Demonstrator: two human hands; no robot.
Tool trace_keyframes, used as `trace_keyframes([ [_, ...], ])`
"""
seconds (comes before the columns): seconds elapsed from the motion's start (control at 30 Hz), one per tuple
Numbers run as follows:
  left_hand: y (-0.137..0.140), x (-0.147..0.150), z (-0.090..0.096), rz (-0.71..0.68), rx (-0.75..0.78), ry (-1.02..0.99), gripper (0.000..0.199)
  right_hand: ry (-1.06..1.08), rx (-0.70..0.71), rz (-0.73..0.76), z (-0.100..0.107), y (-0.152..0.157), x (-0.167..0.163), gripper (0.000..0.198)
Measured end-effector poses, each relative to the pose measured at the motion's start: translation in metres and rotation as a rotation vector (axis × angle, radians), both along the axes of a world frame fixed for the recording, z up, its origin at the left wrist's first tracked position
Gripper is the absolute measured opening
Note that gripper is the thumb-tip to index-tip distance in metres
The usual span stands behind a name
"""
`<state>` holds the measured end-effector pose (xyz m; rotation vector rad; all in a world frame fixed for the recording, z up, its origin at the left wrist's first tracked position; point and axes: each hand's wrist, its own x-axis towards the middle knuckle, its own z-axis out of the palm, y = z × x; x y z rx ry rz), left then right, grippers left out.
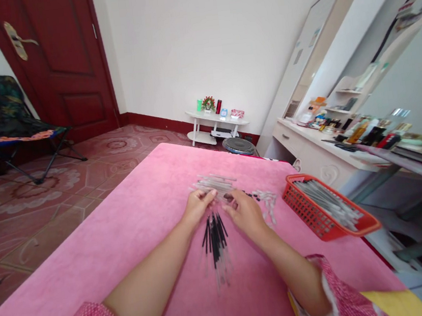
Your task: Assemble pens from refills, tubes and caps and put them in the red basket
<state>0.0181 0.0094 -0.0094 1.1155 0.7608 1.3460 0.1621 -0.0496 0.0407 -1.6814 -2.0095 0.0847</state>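
My left hand (197, 207) is closed, thumb and fingers pinched together just in front of a pile of clear pen barrels (214, 182). Facing it, my right hand (246, 212) is closed too, with a small dark spot showing at its fingertips. What either hand pinches is too small and blurred to name. Below the hands, black pen refills (215, 237) lie in a loose fan, their lower ends pale and see-through. Right of my right hand are scattered small clear pen caps (268, 201) and a few tiny black pieces (254, 197).
On the pink-covered table (154, 195), a red plastic basket (306, 213) full of pens (328, 202) stands at the right edge. A yellow item (394, 304) lies at the lower right. Beyond are a dressing table (309, 146), a low white stand (203, 137) and a folding chair (10, 121).
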Motion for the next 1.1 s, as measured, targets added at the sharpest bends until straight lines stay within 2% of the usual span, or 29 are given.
trace_keyframes([
  [0.07, 0.003, -0.002, -0.001, 0.058, -0.077, -0.122, 0.03, -0.023, -0.079, -0.035, 0.001, -0.01, 0.001, 0.016],
  [0.13, 0.007, -0.005, -0.002, 0.1, -0.142, -0.267, 0.03, -0.095, -0.225, -0.045, -0.001, -0.023, 0.003, 0.011],
  [0.23, 0.012, -0.008, -0.003, 0.096, -0.204, -0.379, 0.03, -0.172, -0.386, -0.045, -0.008, -0.041, 0.007, 0.014],
  [0.37, 0.014, -0.006, -0.006, 0.078, -0.205, -0.346, 0.03, -0.184, -0.405, -0.064, -0.013, -0.056, 0.005, 0.014],
  [0.6, 0.012, -0.005, -0.007, 0.052, -0.192, -0.313, 0.031, -0.315, -0.384, -0.075, -0.004, -0.059, -0.009, 0.018],
  [0.7, 0.014, -0.007, -0.006, 0.057, -0.215, -0.393, 0.029, -0.203, -0.391, -0.099, 0.001, -0.051, -0.001, 0.017],
  [0.83, 0.016, -0.01, -0.004, 0.047, -0.272, -0.521, 0.024, 0.084, -0.293, -0.092, 0.005, -0.041, 0.015, 0.013],
  [0.97, 0.016, -0.011, -0.003, 0.035, -0.296, -0.527, 0.022, 0.382, -0.281, 0.015, -0.003, -0.039, 0.016, 0.012],
  [1.1, 0.015, -0.01, -0.003, 0.031, -0.289, -0.505, 0.025, 0.477, -0.304, 0.047, -0.011, -0.041, 0.012, 0.01],
])
